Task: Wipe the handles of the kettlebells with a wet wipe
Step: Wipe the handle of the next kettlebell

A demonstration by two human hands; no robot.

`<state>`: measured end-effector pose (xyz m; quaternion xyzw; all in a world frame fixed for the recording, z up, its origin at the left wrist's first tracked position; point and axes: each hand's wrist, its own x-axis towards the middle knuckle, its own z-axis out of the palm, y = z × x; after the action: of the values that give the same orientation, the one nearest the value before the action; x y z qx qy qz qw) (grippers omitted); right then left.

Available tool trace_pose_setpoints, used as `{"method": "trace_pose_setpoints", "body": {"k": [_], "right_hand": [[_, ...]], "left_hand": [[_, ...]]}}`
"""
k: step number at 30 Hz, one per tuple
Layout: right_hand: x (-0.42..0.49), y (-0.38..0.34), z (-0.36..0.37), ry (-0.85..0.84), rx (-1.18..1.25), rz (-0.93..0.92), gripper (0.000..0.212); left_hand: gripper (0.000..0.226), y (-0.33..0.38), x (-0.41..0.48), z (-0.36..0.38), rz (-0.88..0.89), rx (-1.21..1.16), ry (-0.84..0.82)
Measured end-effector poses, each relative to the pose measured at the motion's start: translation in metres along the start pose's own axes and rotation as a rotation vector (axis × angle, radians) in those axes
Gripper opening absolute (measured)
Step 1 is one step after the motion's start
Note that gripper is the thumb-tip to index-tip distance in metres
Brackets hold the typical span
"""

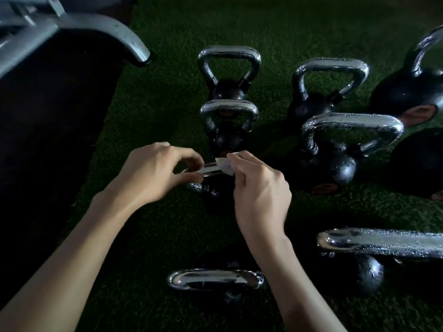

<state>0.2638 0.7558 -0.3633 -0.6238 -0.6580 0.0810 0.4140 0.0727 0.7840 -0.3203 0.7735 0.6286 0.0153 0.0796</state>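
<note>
Several black kettlebells with chrome handles stand on green turf. My left hand (pixel 153 171) grips the chrome handle (pixel 211 169) of a small kettlebell (pixel 215 195) in the middle. My right hand (pixel 259 188) pinches a small white wet wipe (pixel 225 165) against the right end of that handle. Most of this kettlebell's body is hidden under my hands. Another small kettlebell's handle (pixel 215 279) lies close below my forearms.
Two small kettlebells (pixel 229 92) stand in a line behind the held one. Larger kettlebells (pixel 335 152) with wet-looking handles fill the right side. A grey metal machine frame (pixel 96 27) and a dark mat (pixel 48 128) are at the left.
</note>
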Motion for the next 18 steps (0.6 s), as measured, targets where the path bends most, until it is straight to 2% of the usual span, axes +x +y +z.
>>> {"method": "trace_pose_setpoints", "body": {"k": [3, 6, 9, 12, 15, 18], "right_hand": [[-0.007, 0.012, 0.003, -0.022, 0.065, 0.131, 0.025], [-0.01, 0.028, 0.008, -0.036, 0.257, 0.244, 0.022], [-0.004, 0.021, 0.015, -0.062, 0.343, 0.125, 0.021], [-0.003, 0.015, 0.02, -0.071, 0.431, 0.062, 0.02], [-0.007, 0.033, 0.026, -0.073, 0.514, 0.22, 0.023], [-0.014, 0.045, 0.032, -0.149, 0.589, 0.425, 0.025]], "left_hand": [[0.048, -0.007, -0.007, 0.002, -0.014, -0.002, 0.011], [0.05, -0.012, -0.012, 0.003, -0.021, -0.023, 0.018], [0.046, -0.025, -0.014, 0.009, -0.049, -0.089, 0.057], [0.038, -0.042, -0.018, 0.022, -0.076, -0.312, 0.099], [0.037, -0.043, -0.021, 0.03, -0.092, -0.486, 0.161], [0.039, -0.041, -0.021, 0.035, -0.113, -0.553, 0.178]]}}
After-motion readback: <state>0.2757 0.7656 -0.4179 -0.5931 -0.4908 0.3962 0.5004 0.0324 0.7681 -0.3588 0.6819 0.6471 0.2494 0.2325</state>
